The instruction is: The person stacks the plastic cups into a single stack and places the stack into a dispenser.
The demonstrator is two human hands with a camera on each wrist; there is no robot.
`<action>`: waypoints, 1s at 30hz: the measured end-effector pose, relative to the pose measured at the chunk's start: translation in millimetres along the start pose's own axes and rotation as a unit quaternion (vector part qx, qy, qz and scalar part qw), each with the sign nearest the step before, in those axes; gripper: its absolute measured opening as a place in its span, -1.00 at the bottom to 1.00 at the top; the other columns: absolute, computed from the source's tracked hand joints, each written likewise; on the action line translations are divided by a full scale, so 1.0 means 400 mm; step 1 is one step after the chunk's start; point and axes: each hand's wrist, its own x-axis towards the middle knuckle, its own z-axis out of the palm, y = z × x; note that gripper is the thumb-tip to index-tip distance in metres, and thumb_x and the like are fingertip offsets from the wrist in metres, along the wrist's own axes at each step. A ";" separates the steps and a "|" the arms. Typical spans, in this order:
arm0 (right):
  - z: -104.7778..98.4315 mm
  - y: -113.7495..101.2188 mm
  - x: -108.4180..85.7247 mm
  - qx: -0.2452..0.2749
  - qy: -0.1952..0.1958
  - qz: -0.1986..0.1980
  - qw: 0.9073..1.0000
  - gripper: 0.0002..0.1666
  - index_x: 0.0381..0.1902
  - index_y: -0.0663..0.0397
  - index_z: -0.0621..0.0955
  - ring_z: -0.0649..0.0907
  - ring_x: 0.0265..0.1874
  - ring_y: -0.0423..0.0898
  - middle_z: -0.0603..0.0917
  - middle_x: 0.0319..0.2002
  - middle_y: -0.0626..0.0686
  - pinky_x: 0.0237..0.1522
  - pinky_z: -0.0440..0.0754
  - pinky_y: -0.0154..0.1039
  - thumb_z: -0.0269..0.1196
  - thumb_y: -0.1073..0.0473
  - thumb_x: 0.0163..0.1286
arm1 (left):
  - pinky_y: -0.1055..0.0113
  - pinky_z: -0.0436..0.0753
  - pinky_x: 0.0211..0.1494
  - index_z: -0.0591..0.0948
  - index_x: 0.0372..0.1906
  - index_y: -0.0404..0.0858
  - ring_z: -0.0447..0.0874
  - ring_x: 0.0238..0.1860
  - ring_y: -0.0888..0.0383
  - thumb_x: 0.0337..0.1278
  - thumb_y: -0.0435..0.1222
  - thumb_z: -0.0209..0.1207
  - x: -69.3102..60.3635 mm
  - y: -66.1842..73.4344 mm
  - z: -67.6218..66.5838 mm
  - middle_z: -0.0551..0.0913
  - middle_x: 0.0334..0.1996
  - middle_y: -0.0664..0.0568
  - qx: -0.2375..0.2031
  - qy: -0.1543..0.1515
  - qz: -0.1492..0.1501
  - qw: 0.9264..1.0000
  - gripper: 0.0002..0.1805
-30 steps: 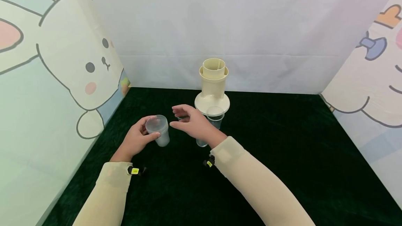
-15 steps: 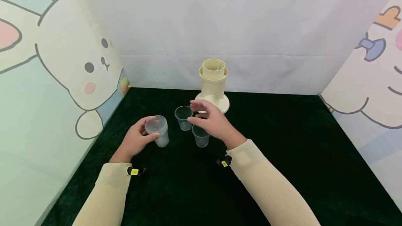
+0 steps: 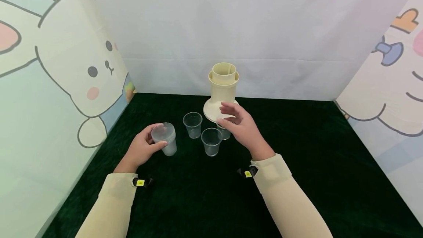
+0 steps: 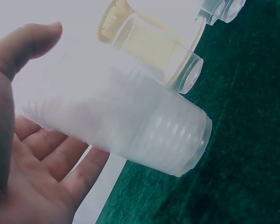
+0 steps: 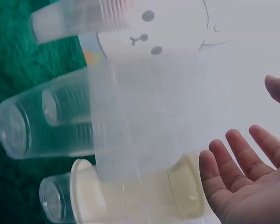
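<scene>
My left hand holds a stack of nested clear plastic cups, the thumb at the near side and the fingers behind. In the left wrist view, the ribbed stack tilts across the palm. Three single clear cups stand upright on the cloth: a back left cup, a front cup and a right cup, partly covered by my right hand. That hand hovers with loosely bent fingers. In the right wrist view, nothing lies within its fingers.
A cream plastic cylinder on a round base, with a narrower tube in its top, stands behind the cups. Dark green cloth covers the table. A white curtain hangs behind, with cartoon-printed panels on both sides.
My right hand has moved rightward, from beside the stack past the back left and front cups to the right cup. The left hand and its stack have stayed nearly still.
</scene>
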 end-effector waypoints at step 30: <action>-0.056 0.127 -0.030 0.017 0.065 0.047 0.997 -0.22 0.51 0.06 0.37 0.40 0.42 0.02 0.45 0.43 0.10 0.44 0.28 0.15 0.40 0.15 0.41 | -0.17 0.39 0.41 0.36 0.49 -0.11 0.47 0.33 -0.10 0.26 0.01 0.40 -0.005 -0.002 0.006 0.46 0.35 -0.09 0.003 0.010 -0.003 1.000 -0.21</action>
